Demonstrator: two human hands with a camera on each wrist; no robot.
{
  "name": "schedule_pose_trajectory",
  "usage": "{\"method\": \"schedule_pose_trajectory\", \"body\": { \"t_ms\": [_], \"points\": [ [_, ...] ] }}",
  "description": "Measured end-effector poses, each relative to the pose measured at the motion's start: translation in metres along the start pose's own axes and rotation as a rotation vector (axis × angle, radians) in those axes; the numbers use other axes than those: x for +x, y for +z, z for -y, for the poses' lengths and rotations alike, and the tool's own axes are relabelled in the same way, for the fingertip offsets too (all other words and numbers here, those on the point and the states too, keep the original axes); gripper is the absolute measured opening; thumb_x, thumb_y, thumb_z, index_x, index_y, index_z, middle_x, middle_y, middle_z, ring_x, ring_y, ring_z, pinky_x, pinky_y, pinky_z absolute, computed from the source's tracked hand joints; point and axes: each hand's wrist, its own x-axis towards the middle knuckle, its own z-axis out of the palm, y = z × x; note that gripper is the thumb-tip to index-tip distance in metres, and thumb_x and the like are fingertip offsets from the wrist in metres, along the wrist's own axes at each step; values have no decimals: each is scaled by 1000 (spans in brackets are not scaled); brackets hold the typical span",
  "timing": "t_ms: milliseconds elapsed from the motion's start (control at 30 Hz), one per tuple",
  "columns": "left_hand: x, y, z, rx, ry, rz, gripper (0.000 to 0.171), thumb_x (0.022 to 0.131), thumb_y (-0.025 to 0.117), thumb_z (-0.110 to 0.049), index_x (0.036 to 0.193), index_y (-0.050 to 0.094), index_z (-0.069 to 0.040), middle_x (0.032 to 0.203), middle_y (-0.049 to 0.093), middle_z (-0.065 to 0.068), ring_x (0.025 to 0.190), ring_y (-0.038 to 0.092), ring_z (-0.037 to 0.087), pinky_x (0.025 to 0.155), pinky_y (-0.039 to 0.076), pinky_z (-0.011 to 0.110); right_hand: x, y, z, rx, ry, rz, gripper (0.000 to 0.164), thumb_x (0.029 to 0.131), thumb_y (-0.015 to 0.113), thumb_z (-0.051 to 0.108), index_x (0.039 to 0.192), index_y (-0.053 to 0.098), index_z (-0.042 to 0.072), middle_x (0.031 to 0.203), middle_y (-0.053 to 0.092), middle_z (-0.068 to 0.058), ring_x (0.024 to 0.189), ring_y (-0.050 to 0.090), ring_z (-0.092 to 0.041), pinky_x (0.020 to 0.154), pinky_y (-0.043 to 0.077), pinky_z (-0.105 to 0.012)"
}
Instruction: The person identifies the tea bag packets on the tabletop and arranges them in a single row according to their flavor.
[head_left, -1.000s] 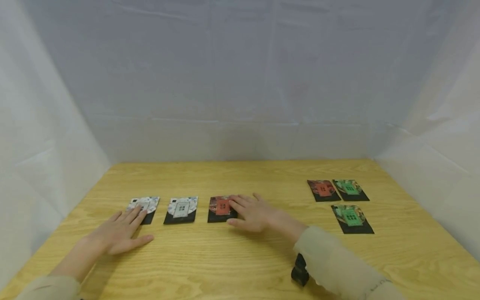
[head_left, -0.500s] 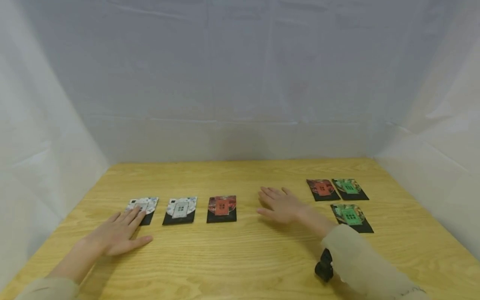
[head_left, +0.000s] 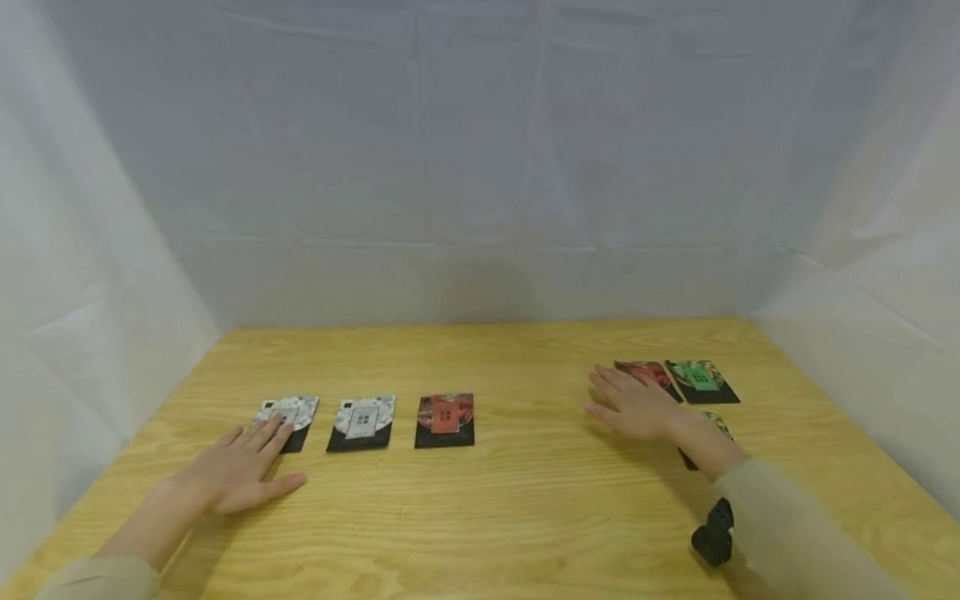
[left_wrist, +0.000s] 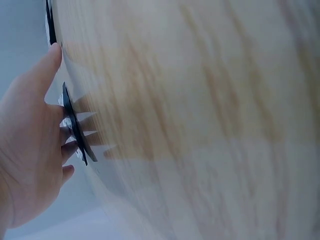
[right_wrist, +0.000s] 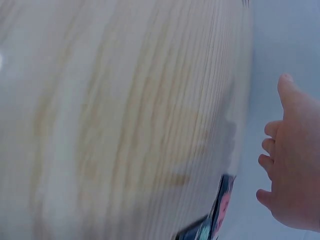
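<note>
My left hand (head_left: 232,477) lies with fingers extended over the leftmost flat white-and-black packet (head_left: 305,410). Seen edge-on in the left wrist view, that packet (left_wrist: 74,126) sits right under the fingers. To its right lie a second white-and-black packet (head_left: 362,425) and a red-and-black packet (head_left: 445,422), in one row. My right hand (head_left: 636,408), fingers loosely extended and holding nothing, is above the table at the right. It partly covers another red packet (head_left: 654,372). Its wrist hides most of a green packet (head_left: 722,423). The right wrist view shows this hand (right_wrist: 295,155) raised off the wood.
A further green packet (head_left: 702,381) lies at the back right, beside the partly covered red one. The wooden table (head_left: 450,517) is enclosed by pale sheeting (head_left: 480,167) behind and on both sides. A black device (head_left: 714,533) is strapped at the right wrist.
My right hand has left the red packet in the row and moved right, to the red and green packets. The left hand and the packets have stayed in place.
</note>
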Motion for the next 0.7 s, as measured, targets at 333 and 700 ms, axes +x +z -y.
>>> {"method": "schedule_pose_trajectory", "body": {
  "t_ms": [333,700],
  "points": [
    [-1,1,-1,-3,-6,3,86,90,46,-58,137,33,13,143,22,34,130,22,50,103,17,63,-19,-4,-38,26,71,-33,71,97,34,50,144,27,-3,149,19,-25,135,16,-43,104,11,-64],
    [-1,-1,-3,-5,-12,-1,86,89,46,-58,137,33,13,144,23,33,130,22,50,104,17,62,-26,-12,-57,121,121,33,76,97,34,50,144,19,-7,148,12,-30,134,11,-48,104,10,-64]
  ]
}}
